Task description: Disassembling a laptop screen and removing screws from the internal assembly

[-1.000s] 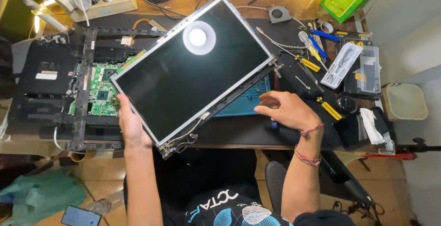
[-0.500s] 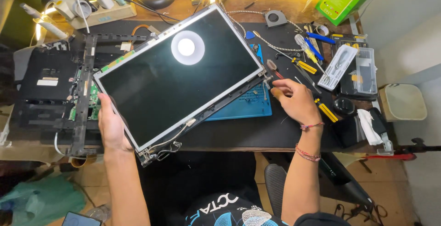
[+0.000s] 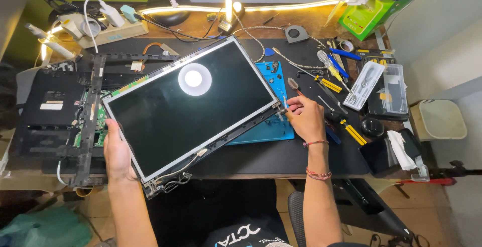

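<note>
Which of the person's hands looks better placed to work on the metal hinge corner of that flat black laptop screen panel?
Right, most likely. The right hand has its fingertips at the flat black laptop screen panel's right hinge corner, beside the blue work mat. The left hand is occupied gripping the panel's opposite edge.

Electronics repair bench: scattered screwdrivers (image 3: 335,84), dismantled laptop chassis (image 3: 55,111), power strip (image 3: 108,31).

We are seeing bare black mat (image 3: 281,159) lying open near the desk's front edge; screwdrivers (image 3: 334,84) and parts cases (image 3: 384,89) are crowding the right, the dismantled laptop base (image 3: 55,111) blocking the left.
</note>
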